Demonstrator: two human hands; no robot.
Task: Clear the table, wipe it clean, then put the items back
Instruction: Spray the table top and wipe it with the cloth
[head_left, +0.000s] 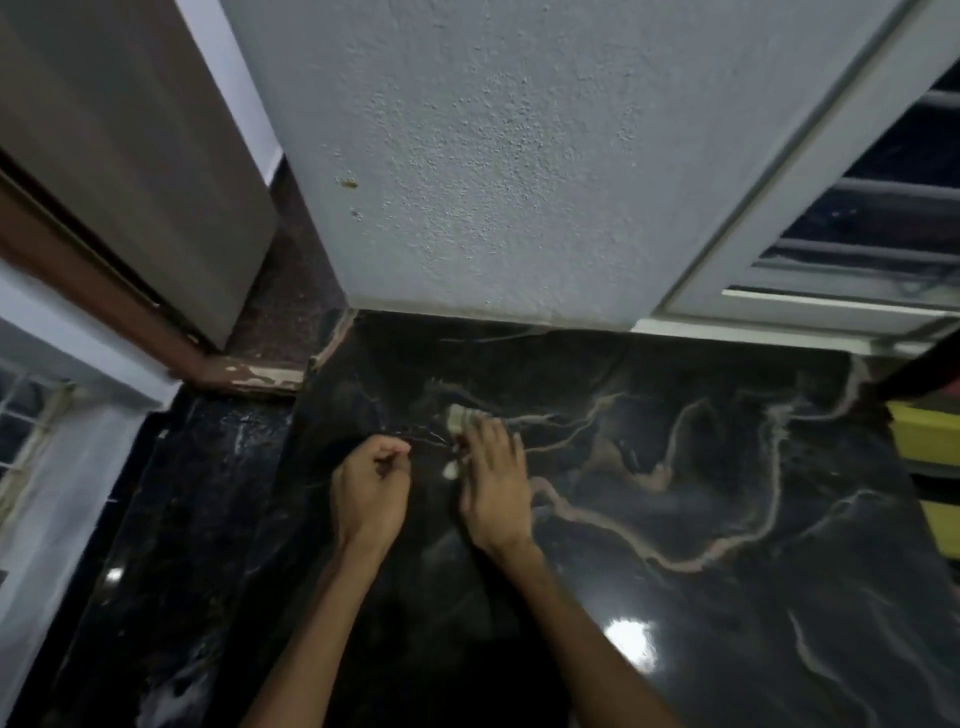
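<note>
Both hands on the dark marble counter (701, 597) near the wall – left hand (371, 493) curled as if pinching something thin, right hand (493, 486) flat beside small pale items (460, 418) – likely clearing; next: gather them, lift off.

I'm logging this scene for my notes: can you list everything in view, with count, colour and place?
table: one, black marble with tan veins, centre and right
small items: two or so, pale, blurred, on the table at the right hand's fingers
thin wires: a few, light, between the hands
wall: one, pale blue-grey, behind the table
window: one, white frame, upper right
door: one, brown, upper left
bins: two, yellow, right edge
left hand: closed, on the table
right hand: flat, over the items
</note>
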